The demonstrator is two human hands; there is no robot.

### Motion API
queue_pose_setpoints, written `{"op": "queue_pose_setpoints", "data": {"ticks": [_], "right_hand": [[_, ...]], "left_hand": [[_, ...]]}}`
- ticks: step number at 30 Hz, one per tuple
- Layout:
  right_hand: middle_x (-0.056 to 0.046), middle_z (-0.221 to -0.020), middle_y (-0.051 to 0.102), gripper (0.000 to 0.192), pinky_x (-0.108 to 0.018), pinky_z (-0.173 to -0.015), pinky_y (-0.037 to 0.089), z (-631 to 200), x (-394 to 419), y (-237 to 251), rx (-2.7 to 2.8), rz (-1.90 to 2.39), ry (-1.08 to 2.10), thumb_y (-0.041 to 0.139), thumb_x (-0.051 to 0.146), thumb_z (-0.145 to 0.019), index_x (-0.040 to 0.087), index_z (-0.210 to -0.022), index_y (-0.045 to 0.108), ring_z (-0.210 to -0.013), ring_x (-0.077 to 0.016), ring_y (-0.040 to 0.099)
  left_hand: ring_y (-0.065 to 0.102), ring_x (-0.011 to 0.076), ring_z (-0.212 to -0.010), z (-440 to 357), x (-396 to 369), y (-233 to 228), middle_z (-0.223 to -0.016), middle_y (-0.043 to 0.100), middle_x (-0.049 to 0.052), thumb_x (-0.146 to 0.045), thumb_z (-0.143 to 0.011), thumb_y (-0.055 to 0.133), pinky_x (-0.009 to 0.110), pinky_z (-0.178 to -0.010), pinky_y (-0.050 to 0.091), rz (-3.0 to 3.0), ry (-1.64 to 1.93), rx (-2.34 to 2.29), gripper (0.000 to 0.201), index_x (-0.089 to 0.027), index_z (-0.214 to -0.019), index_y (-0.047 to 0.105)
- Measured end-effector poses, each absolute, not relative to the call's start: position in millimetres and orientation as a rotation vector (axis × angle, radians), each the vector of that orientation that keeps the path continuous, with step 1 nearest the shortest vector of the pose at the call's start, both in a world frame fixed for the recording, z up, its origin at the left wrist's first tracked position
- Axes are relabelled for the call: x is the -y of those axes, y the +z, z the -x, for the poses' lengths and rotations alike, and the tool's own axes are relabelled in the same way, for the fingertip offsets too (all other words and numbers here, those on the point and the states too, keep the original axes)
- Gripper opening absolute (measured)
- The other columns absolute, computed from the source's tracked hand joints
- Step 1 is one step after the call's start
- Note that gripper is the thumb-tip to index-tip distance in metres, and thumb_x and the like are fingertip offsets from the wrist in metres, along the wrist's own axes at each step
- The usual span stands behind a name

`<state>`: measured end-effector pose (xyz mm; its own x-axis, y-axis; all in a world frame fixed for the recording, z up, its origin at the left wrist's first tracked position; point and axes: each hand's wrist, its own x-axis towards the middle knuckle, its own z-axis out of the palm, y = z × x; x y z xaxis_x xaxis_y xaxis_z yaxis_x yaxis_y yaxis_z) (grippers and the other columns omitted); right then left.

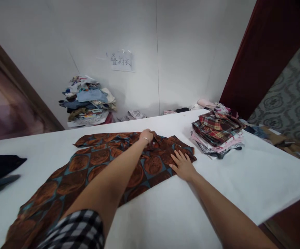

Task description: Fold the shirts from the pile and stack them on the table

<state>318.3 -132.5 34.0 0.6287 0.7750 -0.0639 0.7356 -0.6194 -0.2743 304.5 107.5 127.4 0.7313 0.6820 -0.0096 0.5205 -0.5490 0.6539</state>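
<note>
A brown shirt (100,155) with rust circles and teal patches lies spread across the white table, one sleeve stretched along its far side. My left hand (146,135), a bracelet at its wrist, reaches over the shirt and has its fingers closed on the cloth near the collar. My right hand (183,165) rests flat on the shirt's right end, fingers spread. Part of the shirt is hidden beneath my left forearm.
Folded shirts, a plaid one (217,126) on top, are stacked at the right. A tall clothes pile (87,100) stands at the back left by the wall. Dark garments (1,169) lie at the left edge. A paper sign (122,61) hangs on the wall.
</note>
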Motion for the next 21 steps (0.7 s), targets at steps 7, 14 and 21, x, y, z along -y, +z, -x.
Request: {"op": "queue_pose_setpoints", "data": {"ticks": [7, 14, 21], "right_hand": [[-0.006, -0.164, 0.019, 0.063, -0.050, -0.122, 0.008, -320.3, 132.7, 31.3, 1.206, 2.641, 0.247, 0.034, 0.056, -0.098, 0.026, -0.153, 0.035, -0.152, -0.0256, 0.013], [-0.010, -0.162, 0.027, 0.062, -0.050, -0.121, 0.012, -318.4, 132.4, 31.6, 1.202, 2.642, 0.162, 0.037, 0.052, -0.098, 0.021, -0.152, 0.037, -0.151, -0.0285, 0.017], [-0.008, -0.158, 0.037, 0.054, -0.053, -0.119, 0.016, -317.4, 134.6, 35.0, 1.218, 2.563, 0.103, 0.040, 0.046, -0.098, 0.024, -0.147, 0.044, -0.148, -0.0274, 0.024]], "left_hand": [[0.067, 0.0086, -0.082, -192.0, -156.7, 255.3, -0.100, 0.071, 0.006, -0.012, -0.094, 0.038, 0.025, -0.083, 0.053, -1.965, 0.591, -0.649, 0.033, -0.006, -0.121, 0.055], [0.068, 0.0157, -0.068, -57.8, -179.2, 263.4, -0.082, 0.073, 0.001, -0.037, -0.073, 0.069, 0.031, -0.066, 0.059, -1.848, 0.365, -0.446, 0.033, -0.017, -0.097, 0.060], [0.067, 0.0201, -0.102, 14.1, -188.6, 177.6, -0.110, 0.074, 0.005, -0.018, -0.075, 0.044, 0.034, -0.095, 0.052, -2.594, 0.205, -0.230, 0.027, -0.018, -0.082, 0.070]]}}
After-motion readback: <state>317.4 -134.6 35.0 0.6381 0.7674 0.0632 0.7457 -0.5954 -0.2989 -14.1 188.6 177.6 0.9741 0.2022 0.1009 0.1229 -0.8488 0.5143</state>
